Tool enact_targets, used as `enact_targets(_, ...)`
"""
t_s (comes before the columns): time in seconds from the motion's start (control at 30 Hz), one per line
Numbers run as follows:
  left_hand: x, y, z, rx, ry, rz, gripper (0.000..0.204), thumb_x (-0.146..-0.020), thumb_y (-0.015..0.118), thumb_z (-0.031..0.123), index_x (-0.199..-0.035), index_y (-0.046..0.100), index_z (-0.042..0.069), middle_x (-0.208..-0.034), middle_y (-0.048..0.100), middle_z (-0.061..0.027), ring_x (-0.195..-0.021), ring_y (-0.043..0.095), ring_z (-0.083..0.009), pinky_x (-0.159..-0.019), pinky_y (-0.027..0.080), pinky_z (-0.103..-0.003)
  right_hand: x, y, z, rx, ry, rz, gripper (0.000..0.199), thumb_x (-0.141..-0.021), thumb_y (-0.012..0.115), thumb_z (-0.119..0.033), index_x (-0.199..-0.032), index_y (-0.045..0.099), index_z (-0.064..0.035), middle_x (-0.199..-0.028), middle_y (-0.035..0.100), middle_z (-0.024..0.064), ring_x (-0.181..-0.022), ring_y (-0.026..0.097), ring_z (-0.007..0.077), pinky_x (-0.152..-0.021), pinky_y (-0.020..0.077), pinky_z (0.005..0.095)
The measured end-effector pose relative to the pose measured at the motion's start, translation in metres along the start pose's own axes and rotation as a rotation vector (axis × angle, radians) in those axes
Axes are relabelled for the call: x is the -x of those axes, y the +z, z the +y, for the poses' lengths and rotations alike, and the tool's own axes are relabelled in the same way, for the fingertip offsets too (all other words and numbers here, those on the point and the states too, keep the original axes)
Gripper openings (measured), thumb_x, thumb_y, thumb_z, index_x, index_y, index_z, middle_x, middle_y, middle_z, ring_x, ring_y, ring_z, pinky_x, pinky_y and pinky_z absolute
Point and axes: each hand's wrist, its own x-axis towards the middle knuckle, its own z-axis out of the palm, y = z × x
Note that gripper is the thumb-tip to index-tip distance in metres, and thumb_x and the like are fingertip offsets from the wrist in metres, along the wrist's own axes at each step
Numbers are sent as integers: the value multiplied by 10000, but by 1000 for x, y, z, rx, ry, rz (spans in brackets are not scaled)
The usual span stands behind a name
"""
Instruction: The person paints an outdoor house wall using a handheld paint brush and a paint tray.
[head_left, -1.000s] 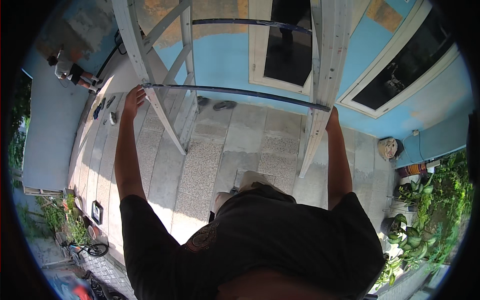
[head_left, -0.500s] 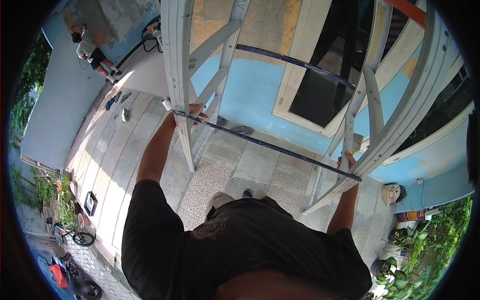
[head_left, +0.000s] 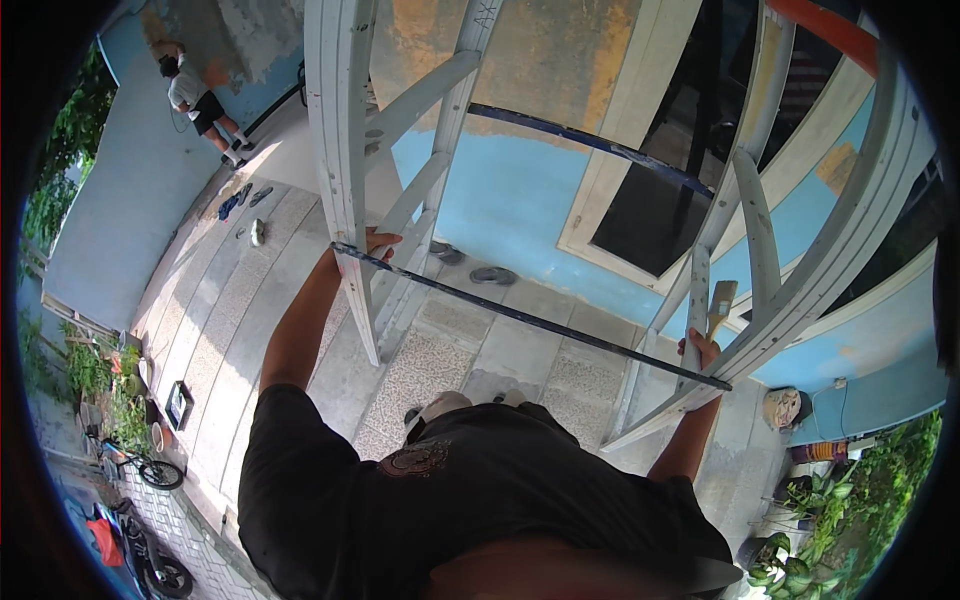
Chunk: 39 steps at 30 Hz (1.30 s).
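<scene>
A tall whitish stepladder spattered with paint stands in front of me, its side rails on either side and dark flat bars running across. My left hand is closed round the left side, at the end of the lower dark bar. Lower on the right side, my right hand is wrapped round a ladder rail. A flat paintbrush sticks up out of that same hand, bristles upward. Whether the ladder's feet touch the floor I cannot tell.
Ahead is a light-blue wall with a pale-framed window. Dark sandals lie at its foot. Another person works at the far-left wall. Potted plants stand at right, a bicycle and motorbike at lower left.
The ladder's left side and my left hand have shifted left and slightly down in view; my right hand sits a little lower. The paintbrush now shows plainly above my right hand.
</scene>
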Motion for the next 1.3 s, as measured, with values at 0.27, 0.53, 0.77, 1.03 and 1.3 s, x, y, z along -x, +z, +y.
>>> enact_targets(0.27,30,-91,-15,-114,66,53,335,-847,758,355,-979,604,88,-735,607,-23,-547,557,-123,-503,462,-268,44,81,-51,-63,-15,38,375,-773,841,-301,-958,652,-35,-764,657,71,-693,645,168,-633,516,283)
enact_targets(0.53,81,-228,-30,-151,-19,104,413,-795,820,397,-934,607,72,-638,599,-23,-510,589,-131,-476,485,-259,157,219,-60,-318,-70,32,373,-758,849,-263,-981,652,-38,-775,650,68,-697,642,166,-636,519,282)
enact_targets(0.77,93,-340,-33,-149,-15,47,365,-833,777,444,-784,590,134,-655,584,3,-551,572,-107,-538,486,-244,207,344,-98,-383,-74,-9,384,-741,858,-219,-1013,651,-44,-795,638,63,-711,636,161,-652,517,279)
enact_targets(1.03,68,-436,-29,-231,-11,58,375,-838,759,476,-789,607,137,-635,592,1,-531,566,-106,-534,477,-244,183,433,-125,-376,-148,65,392,-761,849,-246,-1024,640,-43,-790,638,64,-736,634,152,-666,509,278)
enact_targets(1.3,49,-519,-40,-225,-9,108,367,-838,767,453,-766,605,132,-618,586,-5,-511,559,-103,-512,463,-236,158,507,-119,-250,-179,75,397,-775,838,-270,-1030,636,-43,-801,638,63,-740,629,148,-671,504,276)
